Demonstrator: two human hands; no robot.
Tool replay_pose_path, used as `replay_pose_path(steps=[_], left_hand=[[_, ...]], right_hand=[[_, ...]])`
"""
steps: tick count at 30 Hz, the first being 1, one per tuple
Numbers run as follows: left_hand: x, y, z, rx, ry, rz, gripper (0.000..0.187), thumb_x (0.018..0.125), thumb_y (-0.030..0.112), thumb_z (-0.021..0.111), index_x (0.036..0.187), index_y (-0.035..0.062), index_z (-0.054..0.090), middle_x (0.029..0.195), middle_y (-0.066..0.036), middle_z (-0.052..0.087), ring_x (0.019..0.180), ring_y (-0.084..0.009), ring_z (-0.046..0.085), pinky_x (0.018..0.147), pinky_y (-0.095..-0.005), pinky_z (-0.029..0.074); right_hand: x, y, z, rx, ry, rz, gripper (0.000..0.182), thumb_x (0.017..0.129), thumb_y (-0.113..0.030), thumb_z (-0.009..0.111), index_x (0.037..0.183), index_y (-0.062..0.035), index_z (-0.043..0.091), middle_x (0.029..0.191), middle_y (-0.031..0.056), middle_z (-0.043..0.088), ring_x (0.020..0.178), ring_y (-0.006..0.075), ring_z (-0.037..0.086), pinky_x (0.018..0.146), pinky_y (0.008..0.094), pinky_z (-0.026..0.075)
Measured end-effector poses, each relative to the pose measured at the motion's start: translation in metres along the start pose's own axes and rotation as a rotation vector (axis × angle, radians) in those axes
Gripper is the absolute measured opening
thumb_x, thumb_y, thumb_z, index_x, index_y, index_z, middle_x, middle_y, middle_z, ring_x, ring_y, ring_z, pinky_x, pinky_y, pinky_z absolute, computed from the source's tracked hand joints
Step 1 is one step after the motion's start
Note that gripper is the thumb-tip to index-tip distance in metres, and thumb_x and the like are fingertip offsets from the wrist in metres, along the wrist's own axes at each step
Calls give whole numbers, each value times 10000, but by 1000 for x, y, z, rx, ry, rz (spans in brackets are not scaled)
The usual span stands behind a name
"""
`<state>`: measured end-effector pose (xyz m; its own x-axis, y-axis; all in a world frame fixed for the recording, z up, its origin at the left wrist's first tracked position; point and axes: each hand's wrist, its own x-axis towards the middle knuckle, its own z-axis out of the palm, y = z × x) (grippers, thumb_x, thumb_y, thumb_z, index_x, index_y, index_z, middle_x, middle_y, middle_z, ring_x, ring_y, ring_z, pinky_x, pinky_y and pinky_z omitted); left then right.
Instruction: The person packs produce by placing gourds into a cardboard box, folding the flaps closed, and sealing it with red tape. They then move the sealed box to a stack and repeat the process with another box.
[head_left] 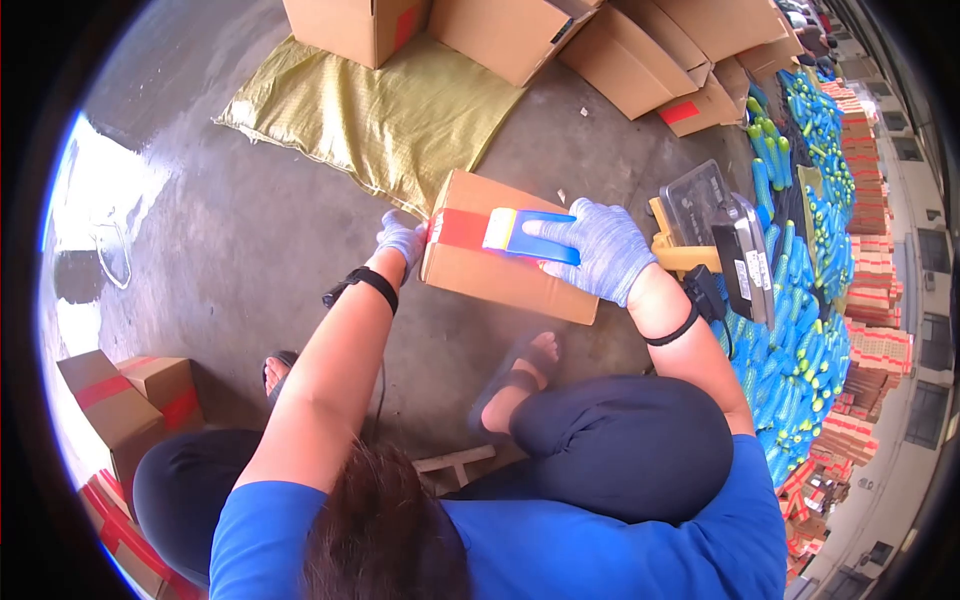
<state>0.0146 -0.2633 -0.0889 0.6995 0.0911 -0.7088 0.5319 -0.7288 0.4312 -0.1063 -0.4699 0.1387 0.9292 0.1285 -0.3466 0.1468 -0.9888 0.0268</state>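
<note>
carton point(515, 285): between your hands, over floor point(430, 350); probably stiff, light, crushable; steady by ends
right hand point(605, 250): you've got tape dispenser point(548, 243), fingers closed; likely rigid
left hand point(402, 238): half-curled at carton end; grip unclear

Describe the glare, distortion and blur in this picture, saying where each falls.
Head view: fisheye distortion bends the building at far right inside a black rim; glare bleaches the floor at far left; the carton and right hand look fairly sharp, while haze seems to soften the right foot.
</note>
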Motion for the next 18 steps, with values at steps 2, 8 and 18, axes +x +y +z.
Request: replay_pose_path(steps=[2,8,18], left_hand=[[14,-6,-1,172,16,64,645,990,234,663,1543,97,360,1495,-191,464,1435,-287,416,1161,-401,370],[-44,22,-13,123,23,1444,628,1034,250,451,1588,17,270,1634,-141,338,1486,-362,349,1240,-525,186],[-80,25,-7,783,263,1387,823,979,588,401,1600,65,262,1667,-134,264,1546,-346,212,1242,-592,94]], right_hand=[[1,2,-1,25,-5,12,495,830,-427,739,1314,-377,647,959,140,623,920,331,650,818,479,518],[-2,9,-16,42,-144,3,501,889,-458,669,1377,-413,562,1099,157,657,1030,332,670,876,475,505],[-127,104,27,19,-257,88,710,785,-549,735,1450,-478,495,1063,139,666,969,359,679,861,460,511]])
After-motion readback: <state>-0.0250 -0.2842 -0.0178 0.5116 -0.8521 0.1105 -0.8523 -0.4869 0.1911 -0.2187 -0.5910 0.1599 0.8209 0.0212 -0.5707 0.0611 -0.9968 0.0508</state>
